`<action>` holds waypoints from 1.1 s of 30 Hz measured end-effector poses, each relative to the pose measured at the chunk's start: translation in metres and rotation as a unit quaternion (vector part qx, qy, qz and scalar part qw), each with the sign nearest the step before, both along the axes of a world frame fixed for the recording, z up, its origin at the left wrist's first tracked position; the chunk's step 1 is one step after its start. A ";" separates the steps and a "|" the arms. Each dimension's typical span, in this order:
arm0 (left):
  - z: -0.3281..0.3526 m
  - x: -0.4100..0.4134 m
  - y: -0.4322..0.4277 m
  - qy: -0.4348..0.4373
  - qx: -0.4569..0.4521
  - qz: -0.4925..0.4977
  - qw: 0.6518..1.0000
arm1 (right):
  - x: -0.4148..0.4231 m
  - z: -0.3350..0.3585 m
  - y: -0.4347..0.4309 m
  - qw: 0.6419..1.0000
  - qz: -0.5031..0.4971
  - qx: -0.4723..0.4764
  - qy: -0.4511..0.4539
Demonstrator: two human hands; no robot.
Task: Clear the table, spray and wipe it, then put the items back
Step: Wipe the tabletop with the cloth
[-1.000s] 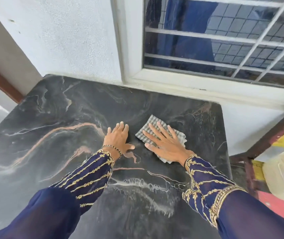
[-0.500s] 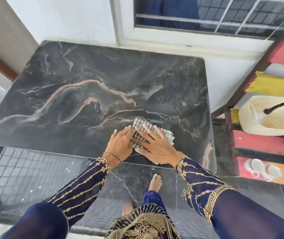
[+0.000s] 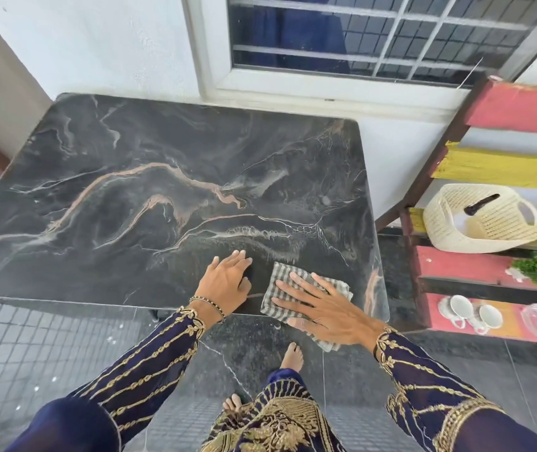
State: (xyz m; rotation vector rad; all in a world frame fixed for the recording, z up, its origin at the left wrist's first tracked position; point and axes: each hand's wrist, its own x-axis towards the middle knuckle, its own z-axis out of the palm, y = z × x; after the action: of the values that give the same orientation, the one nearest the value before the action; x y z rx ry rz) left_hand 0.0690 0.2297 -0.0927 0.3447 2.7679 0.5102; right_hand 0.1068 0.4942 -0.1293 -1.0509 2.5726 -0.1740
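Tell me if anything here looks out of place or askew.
Two small things. The checked cloth under the right hand hangs partly over the near edge of the table, so it could slip off. On the shelf to the right, the woven basket sits tipped rather than level. No spill or damage shows.

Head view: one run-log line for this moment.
phase: wipe | right hand: flat on checked cloth | left hand: rests on table | checked cloth: near-right corner, overhangs near edge
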 end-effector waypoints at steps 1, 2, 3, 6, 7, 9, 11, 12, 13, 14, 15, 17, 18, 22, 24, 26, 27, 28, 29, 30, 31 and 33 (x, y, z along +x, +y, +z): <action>0.000 -0.006 0.002 -0.001 -0.001 -0.001 1.000 | -0.008 0.001 0.004 1.000 0.007 0.000 -0.015; 0.000 -0.011 0.003 -0.003 -0.002 -0.003 1.000 | -0.015 0.001 0.007 1.000 0.013 0.000 -0.028; -0.001 -0.019 0.005 -0.003 -0.003 -0.005 1.000 | -0.025 0.002 0.009 0.999 0.017 -0.001 -0.035; -0.003 -0.042 0.014 -0.001 -0.009 -0.009 1.000 | -0.060 0.004 0.014 0.999 0.011 0.006 -0.036; -0.004 -0.049 0.018 -0.002 -0.013 -0.013 1.000 | -0.074 0.005 0.016 0.999 0.011 0.008 -0.033; -0.007 -0.070 0.028 -0.005 -0.025 -0.024 0.999 | -0.108 0.005 0.020 0.999 0.014 0.011 -0.031; -0.009 -0.095 0.038 -0.003 -0.045 -0.033 0.998 | -0.142 0.006 0.023 0.999 0.018 0.009 -0.035; -0.010 -0.108 0.043 -0.003 -0.055 -0.031 0.998 | -0.157 0.006 0.025 0.999 0.016 0.007 -0.038; -0.011 -0.126 0.048 -0.001 -0.058 -0.022 0.998 | -0.178 0.005 0.028 0.999 0.014 0.008 -0.036; -0.010 -0.142 0.052 0.000 -0.057 -0.012 0.998 | -0.195 0.004 0.030 0.999 0.011 0.009 -0.034; -0.008 -0.158 0.055 0.002 -0.056 -0.004 0.998 | -0.212 0.003 0.031 0.999 0.010 0.010 -0.033; -0.007 -0.197 0.060 0.007 -0.080 0.002 0.997 | -0.251 0.002 0.034 0.999 0.007 0.015 -0.034; -0.005 -0.217 0.063 0.004 -0.101 0.004 0.995 | -0.272 0.001 0.036 0.999 0.011 0.019 -0.033; 0.008 -0.283 0.072 -0.036 -0.177 0.052 0.982 | -0.347 -0.003 0.041 0.999 0.016 0.027 -0.030; 0.014 -0.308 0.083 -0.079 -0.209 0.066 0.972 | -0.382 -0.005 0.042 0.999 0.014 0.025 -0.024; 0.016 -0.329 0.094 -0.131 -0.233 0.085 0.960 | -0.413 -0.009 0.042 1.000 0.006 0.022 -0.021; 0.015 -0.336 0.098 -0.156 -0.234 0.095 0.955 | -0.426 -0.011 0.042 1.000 0.001 0.021 -0.020; 0.012 -0.344 0.103 -0.173 -0.230 0.101 0.952 | -0.442 -0.013 0.042 1.000 -0.004 0.018 -0.017; 0.008 -0.350 0.107 -0.185 -0.226 0.102 0.951 | -0.456 -0.014 0.042 1.000 -0.009 0.015 -0.014; 0.005 -0.352 0.111 -0.192 -0.224 0.102 0.950 | -0.467 -0.015 0.042 1.000 -0.013 0.014 -0.011; 0.000 -0.357 0.114 -0.200 -0.225 0.104 0.948 | -0.479 -0.017 0.042 1.000 -0.017 0.015 -0.007; -0.008 -0.360 0.117 -0.212 -0.234 0.108 0.943 | -0.498 -0.020 0.041 0.999 -0.029 0.016 0.002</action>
State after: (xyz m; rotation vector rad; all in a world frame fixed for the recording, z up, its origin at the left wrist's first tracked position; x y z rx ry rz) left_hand -0.2912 0.3471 -0.1002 -0.1663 2.4059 -0.0423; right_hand -0.3908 0.5354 -0.1488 -0.9659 2.6024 -0.1442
